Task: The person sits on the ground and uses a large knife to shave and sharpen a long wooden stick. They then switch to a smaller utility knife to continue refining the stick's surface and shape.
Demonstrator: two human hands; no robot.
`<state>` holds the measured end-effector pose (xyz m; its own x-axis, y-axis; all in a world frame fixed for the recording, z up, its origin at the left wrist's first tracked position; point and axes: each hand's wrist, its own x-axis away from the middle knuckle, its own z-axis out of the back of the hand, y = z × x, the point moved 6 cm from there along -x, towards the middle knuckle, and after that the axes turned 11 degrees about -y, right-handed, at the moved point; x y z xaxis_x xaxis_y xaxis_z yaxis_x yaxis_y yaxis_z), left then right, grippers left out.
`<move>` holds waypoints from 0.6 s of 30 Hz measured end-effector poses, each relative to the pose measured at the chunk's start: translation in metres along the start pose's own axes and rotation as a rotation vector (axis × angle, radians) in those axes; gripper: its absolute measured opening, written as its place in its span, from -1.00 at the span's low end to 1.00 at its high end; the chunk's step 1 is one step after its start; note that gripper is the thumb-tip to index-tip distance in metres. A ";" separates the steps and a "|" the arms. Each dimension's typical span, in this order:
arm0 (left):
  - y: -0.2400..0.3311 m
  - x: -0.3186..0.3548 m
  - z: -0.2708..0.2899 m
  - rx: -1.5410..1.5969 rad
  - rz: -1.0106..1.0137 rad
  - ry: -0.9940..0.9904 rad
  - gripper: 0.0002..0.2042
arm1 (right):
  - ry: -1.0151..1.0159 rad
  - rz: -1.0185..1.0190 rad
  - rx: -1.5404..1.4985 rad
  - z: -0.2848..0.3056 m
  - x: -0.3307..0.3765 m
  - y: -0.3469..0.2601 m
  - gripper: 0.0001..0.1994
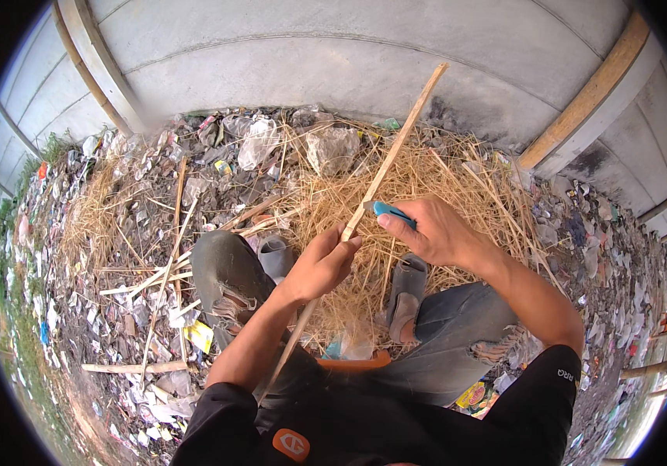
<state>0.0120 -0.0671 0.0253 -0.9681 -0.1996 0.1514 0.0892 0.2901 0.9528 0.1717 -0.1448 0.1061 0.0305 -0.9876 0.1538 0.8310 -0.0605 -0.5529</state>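
At the centre of the frame, the left hand [322,268] has its fingers curled tight around a long bamboo strip [390,151] slanting toward the upper right. The right hand [436,233] grips a blue-handled knife [390,210] against the strip, above a heap of straw shavings [395,186].

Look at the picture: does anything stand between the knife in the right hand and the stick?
Nothing visible does. The right hand holds the blue knife with its blade right against the stick, just above the left hand gripping it.
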 end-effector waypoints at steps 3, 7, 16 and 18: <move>0.006 0.000 -0.003 -0.128 -0.072 0.046 -0.76 | -0.061 0.006 0.011 -0.015 -0.005 -0.012 -0.29; 0.001 -0.005 0.001 -0.234 -0.119 0.097 -0.76 | -0.051 0.028 0.020 -0.031 -0.011 -0.008 -0.32; 0.001 0.001 -0.004 0.073 -0.074 0.023 -0.79 | -0.028 0.035 0.070 -0.031 -0.008 -0.009 -0.32; -0.001 0.002 -0.005 0.084 -0.082 0.001 -0.79 | 0.001 0.026 0.117 -0.032 -0.008 -0.004 -0.32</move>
<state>0.0109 -0.0724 0.0257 -0.9710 -0.2274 0.0739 -0.0106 0.3500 0.9367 0.1505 -0.1418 0.0805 0.0527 -0.9888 0.1397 0.8892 -0.0172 -0.4572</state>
